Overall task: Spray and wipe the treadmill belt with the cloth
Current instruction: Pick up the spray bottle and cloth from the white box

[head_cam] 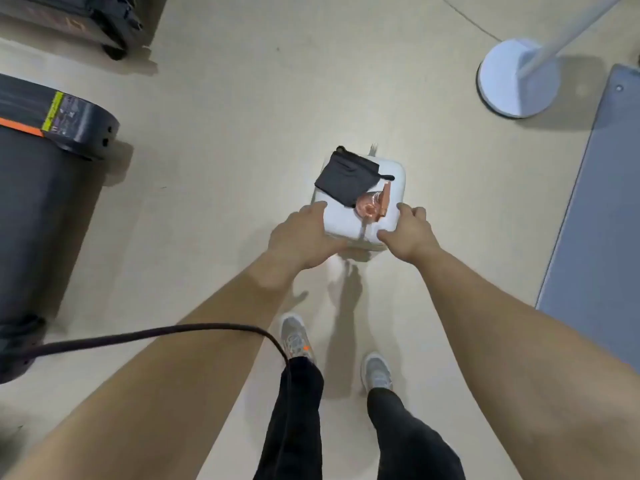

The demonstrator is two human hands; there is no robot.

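A small white stool point(393, 178) stands on the floor in front of me. On its top lie a folded dark cloth point(346, 177) and a clear spray bottle point(372, 207) with a copper-coloured nozzle, lying on its side. My left hand point(304, 237) grips the stool's near left edge. My right hand point(408, 230) grips its near right edge. The treadmill point(38, 202), dark with an orange stripe and a yellow-green label, fills the left side of the view, well away from both hands.
A black cable point(166, 332) runs from the treadmill's lower end across my left forearm. A white round lamp base point(505, 81) with a pole stands at the upper right. A grey mat point(602, 202) lies along the right edge. Dark equipment point(86, 19) sits top left.
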